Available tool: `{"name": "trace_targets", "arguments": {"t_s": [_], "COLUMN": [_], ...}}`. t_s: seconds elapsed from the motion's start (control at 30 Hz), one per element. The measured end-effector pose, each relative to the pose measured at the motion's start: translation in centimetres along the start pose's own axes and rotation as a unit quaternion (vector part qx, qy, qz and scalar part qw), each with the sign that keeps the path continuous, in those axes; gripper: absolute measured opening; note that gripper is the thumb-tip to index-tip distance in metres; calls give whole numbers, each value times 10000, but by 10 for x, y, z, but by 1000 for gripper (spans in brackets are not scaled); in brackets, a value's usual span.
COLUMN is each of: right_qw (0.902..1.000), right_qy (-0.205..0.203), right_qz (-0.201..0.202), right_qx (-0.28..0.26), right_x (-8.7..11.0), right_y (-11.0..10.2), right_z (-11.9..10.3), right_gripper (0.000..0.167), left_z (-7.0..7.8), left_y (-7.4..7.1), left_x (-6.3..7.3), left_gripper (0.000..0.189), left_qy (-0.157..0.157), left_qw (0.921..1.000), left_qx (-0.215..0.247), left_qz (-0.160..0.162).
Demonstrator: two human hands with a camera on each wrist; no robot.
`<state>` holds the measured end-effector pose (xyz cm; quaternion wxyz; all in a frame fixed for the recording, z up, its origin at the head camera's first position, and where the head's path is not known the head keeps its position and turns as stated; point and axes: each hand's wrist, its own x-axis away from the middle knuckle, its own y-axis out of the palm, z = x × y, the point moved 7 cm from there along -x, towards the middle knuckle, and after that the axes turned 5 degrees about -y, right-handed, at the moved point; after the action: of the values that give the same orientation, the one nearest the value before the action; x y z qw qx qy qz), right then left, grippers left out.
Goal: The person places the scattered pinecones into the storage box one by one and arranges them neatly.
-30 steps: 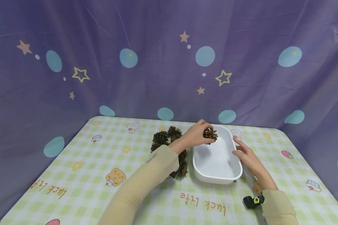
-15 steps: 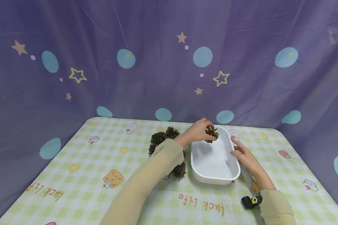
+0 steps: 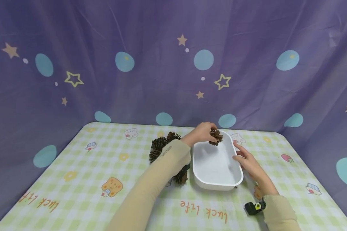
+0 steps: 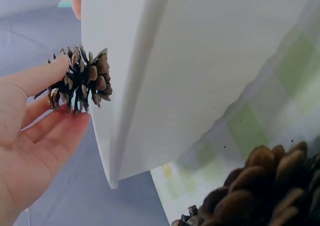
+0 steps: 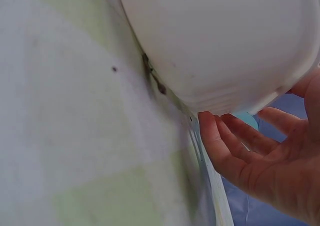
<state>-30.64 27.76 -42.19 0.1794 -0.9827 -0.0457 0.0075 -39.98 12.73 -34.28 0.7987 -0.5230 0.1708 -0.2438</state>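
In the head view, my left hand (image 3: 203, 132) reaches over the far part of a white rectangular tub (image 3: 217, 186) and pinches a brown pine cone (image 3: 215, 137) between thumb and fingers. The left wrist view shows that pine cone (image 4: 82, 79) with its scales spread, beside the tub's wall (image 4: 175, 86). My right hand (image 3: 250, 163) holds the tub's right side, thumb at the rim and fingers against the outer wall. In the right wrist view the fingertips (image 5: 207, 121) touch the tub's outside. Its visible floor bears no pine cones.
Several pine cones (image 3: 159, 143) lie on the checked tablecloth (image 3: 75, 154) left of the tub, partly hidden by the left sleeve (image 3: 159, 173). A black wrist camera (image 3: 253, 208) sits at the right cuff. A purple curtain (image 3: 150, 89) hangs behind the table.
The whole head view has shifted slightly leftward. The pine cone stays pinched in my left hand over the tub's far part, and my right hand keeps its place on the tub.
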Motion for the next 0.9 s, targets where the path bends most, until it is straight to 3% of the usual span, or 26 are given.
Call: {"name": "trace_targets", "arguments": {"t_s": [0.37, 0.73, 0.9], "right_qw": [10000, 9999, 9999], "right_qy": [12, 79, 72], "right_qz": [16, 27, 34], "right_qx": [-23, -57, -94], "right_x": [2, 1, 0], "right_y": [1, 2, 1], "right_z": [-1, 0, 1], "right_gripper": [65, 65, 65], "left_z": [-12, -6, -4], "left_y": [22, 14, 16], "left_x": [-4, -12, -17], "left_gripper": [52, 50, 50], "left_qy": [-267, -88, 66], "left_qw": [9986, 9987, 9973], "left_qx": [259, -319, -470], "left_qz": [-388, -390, -560]}}
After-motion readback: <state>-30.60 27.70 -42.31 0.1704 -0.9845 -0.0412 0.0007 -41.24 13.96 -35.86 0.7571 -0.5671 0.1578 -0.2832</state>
